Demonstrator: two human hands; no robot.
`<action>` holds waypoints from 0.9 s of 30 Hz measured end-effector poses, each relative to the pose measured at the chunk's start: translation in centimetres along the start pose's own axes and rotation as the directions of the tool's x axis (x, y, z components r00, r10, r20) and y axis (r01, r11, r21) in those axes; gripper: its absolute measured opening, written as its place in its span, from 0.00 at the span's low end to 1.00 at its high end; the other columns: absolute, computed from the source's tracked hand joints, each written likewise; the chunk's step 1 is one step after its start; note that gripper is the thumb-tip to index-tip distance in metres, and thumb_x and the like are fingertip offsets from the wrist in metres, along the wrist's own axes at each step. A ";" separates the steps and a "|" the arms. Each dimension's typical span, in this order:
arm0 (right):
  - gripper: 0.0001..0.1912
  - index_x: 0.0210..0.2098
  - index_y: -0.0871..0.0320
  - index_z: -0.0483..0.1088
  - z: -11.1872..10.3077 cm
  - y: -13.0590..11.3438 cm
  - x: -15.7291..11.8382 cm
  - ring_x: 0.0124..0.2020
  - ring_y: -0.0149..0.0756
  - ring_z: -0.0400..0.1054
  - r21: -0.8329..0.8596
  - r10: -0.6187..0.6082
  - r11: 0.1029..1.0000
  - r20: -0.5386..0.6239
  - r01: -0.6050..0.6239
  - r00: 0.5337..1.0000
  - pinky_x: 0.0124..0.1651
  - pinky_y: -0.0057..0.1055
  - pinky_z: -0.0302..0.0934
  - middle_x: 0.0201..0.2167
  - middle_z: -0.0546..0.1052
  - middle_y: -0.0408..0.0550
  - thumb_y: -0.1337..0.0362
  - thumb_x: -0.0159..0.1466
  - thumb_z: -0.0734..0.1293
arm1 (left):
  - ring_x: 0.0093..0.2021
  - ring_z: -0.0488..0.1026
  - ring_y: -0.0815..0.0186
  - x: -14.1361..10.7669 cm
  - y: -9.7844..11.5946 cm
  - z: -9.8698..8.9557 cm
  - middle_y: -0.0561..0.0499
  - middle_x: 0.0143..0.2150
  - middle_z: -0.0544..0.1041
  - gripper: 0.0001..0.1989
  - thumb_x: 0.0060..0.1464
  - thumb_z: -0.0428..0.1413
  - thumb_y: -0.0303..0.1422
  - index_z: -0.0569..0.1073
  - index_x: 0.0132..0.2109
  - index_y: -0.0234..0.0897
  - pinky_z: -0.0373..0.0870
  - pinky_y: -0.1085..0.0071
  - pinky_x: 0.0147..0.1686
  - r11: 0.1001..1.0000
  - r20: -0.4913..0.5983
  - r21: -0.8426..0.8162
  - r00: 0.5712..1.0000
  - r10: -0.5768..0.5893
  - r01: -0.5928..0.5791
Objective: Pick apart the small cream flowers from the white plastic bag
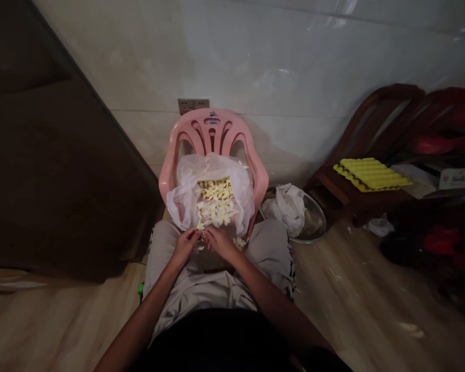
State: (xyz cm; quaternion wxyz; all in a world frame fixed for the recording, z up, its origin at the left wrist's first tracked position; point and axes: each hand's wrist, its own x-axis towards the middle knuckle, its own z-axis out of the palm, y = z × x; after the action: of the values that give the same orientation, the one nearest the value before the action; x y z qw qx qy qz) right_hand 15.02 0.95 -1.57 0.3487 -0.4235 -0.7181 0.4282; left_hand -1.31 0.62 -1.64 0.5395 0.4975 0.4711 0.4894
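1. Position: The loose flowers (216, 211) are found at the centre of the frame, spread before the mouth of a white plastic bag (181, 201) on a pink chair (260, 178). A yellower heap (217, 190) is seen farther inside.
2. Hands: The left hand (186, 244) and right hand (219, 243) are brought together just below the flowers. A small pale piece (203, 234) appears to be pinched at the meeting fingertips of both.
3. Progress: The work is judged to be under way. Two heaps of differing colour are noted; whether either is finished cannot be determined. A piece is judged unfinished at the fingers.
4. Strays: A few blossoms (239, 243) are noted just beside the right hand.
5. Limits: The bag's depth is concealed by its folds. The pale piece is too small to be identified. The contents of the metal basin (321, 232), right of centre, are partly covered by a crumpled white bundle (289, 206). The far right is obscured by darkness.
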 end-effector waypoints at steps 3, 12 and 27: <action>0.13 0.39 0.55 0.70 0.1 0.3 0.1 0.21 0.28 0.67 -0.004 -0.013 1.000 -0.002 0.013 1.000 0.31 0.26 0.62 0.28 0.75 0.41 0.62 0.72 0.56 | 0.27 0.70 0.67 0.0 0.2 0.1 0.53 0.24 0.75 0.18 0.47 0.64 0.48 0.78 0.30 0.35 0.67 0.72 0.31 1.000 0.002 0.002 1.000 -0.003 0.003; 0.10 0.39 0.54 0.68 0.4 0.6 0.2 0.21 0.30 0.69 0.192 0.113 0.974 0.031 -0.117 0.993 0.20 0.23 0.59 0.29 0.75 0.41 0.58 0.70 0.59 | 0.27 0.69 0.67 0.0 0.7 0.1 0.54 0.24 0.74 0.17 0.46 0.63 0.47 0.77 0.29 0.36 0.65 0.72 0.31 0.999 0.010 0.034 1.000 -0.013 0.013; 0.14 0.35 0.56 0.65 0.7 1.2 0.9 0.21 0.29 0.71 0.437 0.216 0.865 0.121 -0.247 0.969 0.19 0.23 0.61 0.28 0.73 0.40 0.51 0.66 0.62 | 0.28 0.67 0.67 -0.2 1.1 0.0 0.55 0.24 0.72 0.19 0.48 0.63 0.49 0.76 0.30 0.36 0.63 0.73 0.31 1.000 0.053 0.029 0.999 -0.014 0.013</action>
State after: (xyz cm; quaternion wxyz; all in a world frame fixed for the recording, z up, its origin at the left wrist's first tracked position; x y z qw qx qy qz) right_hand 14.47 1.88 -2.81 0.3585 -0.3998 -0.5551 0.6352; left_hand -1.38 0.47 -0.51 0.5479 0.5147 0.4670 0.4656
